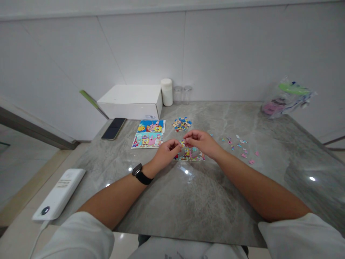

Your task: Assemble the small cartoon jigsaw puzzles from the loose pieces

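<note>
The grey stone worktop (215,201) carries everything, and both forearms reach across it from the near edge. Toward the far left corner stands a white box (132,100), with a white jar (166,92) and two small clear jars (182,95) just beside it along the far edge; a plastic bag (285,98) sits at the far right corner. A white power bank (60,193) lies at the near left corner and a dark phone (113,128) along the left edge, near the box.

Two cartoon picture cards (149,133) lie in front of the box. Near the middle of the worktop sits the part-built puzzle (190,154). A heap of loose pieces (181,123) lies beyond it and a thin scatter of pieces (239,145) to its right.

The left hand (167,151) and right hand (201,141) meet just above the puzzle, fingers curled narrow, pinching a small piece (183,143) between them. To seat it well, I judge it best turned until its colours match the neighbours, then lowered flat and pressed lightly, with one hand steadying the built part.
</note>
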The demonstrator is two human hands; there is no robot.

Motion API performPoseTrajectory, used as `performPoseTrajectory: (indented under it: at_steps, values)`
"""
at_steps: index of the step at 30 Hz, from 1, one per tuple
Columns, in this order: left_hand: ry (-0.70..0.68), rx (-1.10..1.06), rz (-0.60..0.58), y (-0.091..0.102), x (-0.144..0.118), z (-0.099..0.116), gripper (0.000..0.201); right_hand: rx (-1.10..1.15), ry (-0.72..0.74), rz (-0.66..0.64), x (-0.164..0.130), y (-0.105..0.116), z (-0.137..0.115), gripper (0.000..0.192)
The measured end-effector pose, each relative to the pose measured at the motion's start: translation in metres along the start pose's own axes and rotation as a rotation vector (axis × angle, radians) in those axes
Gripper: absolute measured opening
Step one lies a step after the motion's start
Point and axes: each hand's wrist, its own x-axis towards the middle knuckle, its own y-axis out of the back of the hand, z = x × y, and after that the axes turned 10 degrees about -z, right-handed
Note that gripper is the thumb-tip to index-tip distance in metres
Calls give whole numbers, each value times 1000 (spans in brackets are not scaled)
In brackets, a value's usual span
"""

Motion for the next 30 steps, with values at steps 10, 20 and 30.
performPoseTrajectory:
  at_steps: [10, 20, 30]
  values:
    - [-32, 143, -1, 1, -2, 1, 28, -195, 122, 6, 3, 0, 9, 28]
    - [-74, 473, -84, 4, -7, -4, 26, -491, 63, -95, 1, 9, 11, 14]
    - [-209, 785, -118, 15, -6, -7, 13, -666, -57, -160, 2, 6, 16, 12]
